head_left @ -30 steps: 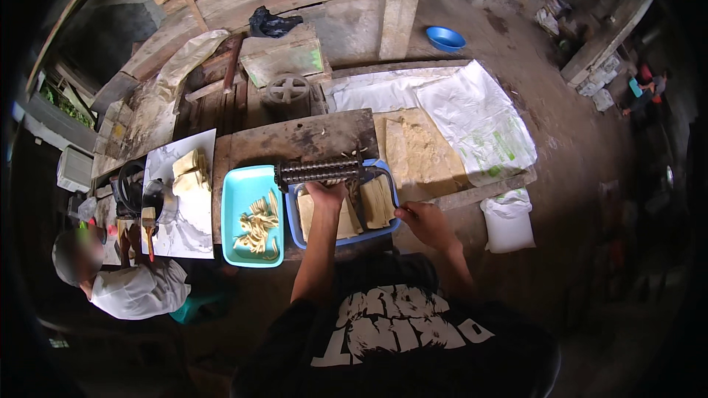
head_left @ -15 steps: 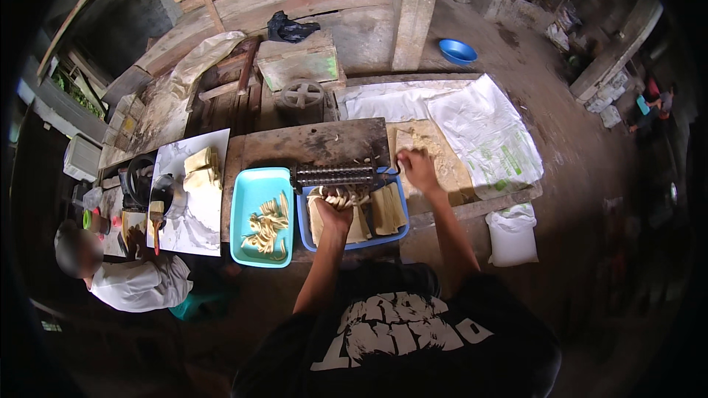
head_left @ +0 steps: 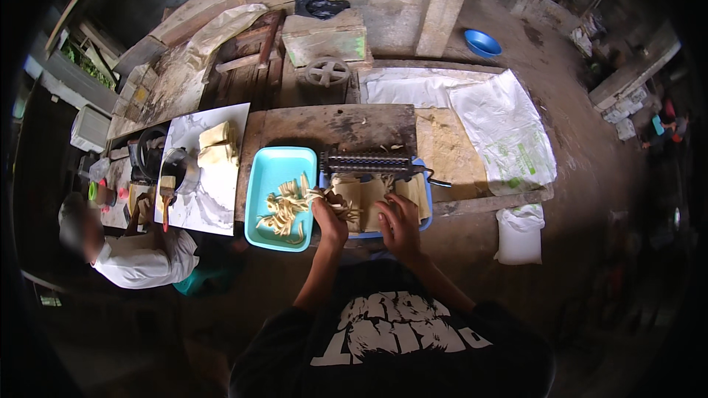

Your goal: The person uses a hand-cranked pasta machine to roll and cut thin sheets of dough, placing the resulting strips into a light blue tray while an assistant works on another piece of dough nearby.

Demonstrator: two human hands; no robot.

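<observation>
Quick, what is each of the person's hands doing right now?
Left hand: closed on a bunch of pale cut strips, between the turquoise tray and the blue tray.
Right hand: open, fingers spread, resting on the flat sheets in the blue tray.

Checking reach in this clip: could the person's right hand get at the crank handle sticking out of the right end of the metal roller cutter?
Probably yes. The right hand rests on the pale dough sheets in the blue tray, just below the metal roller cutter. The dark crank handle juts out up and to its right, with nothing visibly lying between them.
</observation>
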